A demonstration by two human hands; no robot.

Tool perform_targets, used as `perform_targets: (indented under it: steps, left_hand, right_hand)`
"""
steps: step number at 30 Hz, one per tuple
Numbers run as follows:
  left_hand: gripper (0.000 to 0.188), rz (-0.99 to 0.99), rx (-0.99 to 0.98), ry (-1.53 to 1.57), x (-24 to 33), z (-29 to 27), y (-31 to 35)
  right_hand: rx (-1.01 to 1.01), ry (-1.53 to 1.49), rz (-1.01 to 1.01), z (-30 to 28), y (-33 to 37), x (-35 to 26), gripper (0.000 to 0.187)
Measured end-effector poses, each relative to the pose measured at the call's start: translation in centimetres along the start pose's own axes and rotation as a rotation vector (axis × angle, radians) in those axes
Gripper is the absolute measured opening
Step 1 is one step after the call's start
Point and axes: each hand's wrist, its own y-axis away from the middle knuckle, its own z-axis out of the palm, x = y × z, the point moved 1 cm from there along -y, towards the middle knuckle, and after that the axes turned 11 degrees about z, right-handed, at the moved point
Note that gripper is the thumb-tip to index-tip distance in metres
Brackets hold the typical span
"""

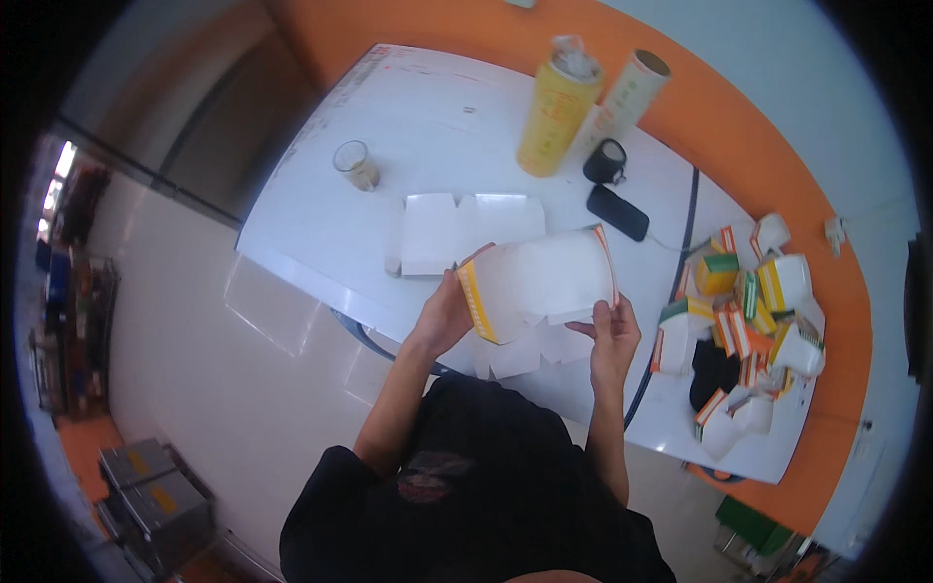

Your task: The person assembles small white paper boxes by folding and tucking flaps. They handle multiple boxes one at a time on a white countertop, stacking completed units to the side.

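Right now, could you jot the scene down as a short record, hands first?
Left hand: grips the left side of the white carton
Right hand: holds its near right corner
Carton state: open, with yellow and orange edging
Behind it: flattened white card on the table
Far left: clear glass
Far right: yellow cylinder, white tube, black phone
Right end: heap of cartons

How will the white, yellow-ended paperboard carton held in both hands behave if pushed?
The carton is probably light, with thin walls. It likely flexes across its broad middle, while the folded yellow end may resist bending better.
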Motion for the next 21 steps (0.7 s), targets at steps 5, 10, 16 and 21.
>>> perform_targets:
  steps: [5, 10, 16, 21]
  left_hand:
    - [0.07, -0.108, 0.305, -0.133, -2.2, -0.4, -1.6]
    - [0.065, -0.164, 0.244, -0.194, -4.9, -1.4, -1.4]
    - [0.07, -0.396, 0.091, -0.116, -5.4, -2.0, -0.4]
    - [0.072, -0.52, 0.077, -0.435, -5.2, -3.4, -0.3]
  right_hand:
    - [-0.04, 0.024, -0.082, -0.5, -0.1, 1.4, 0.031]
    - [-0.207, 0.111, 0.227, -0.7, 1.5, 4.9, 0.032]
    - [0.057, -0.119, 0.141, -7.2, 0.9, 3.6, 0.026]
    - [0.477, 0.175, -0.095, -18.0, 0.9, -2.2, 0.028]
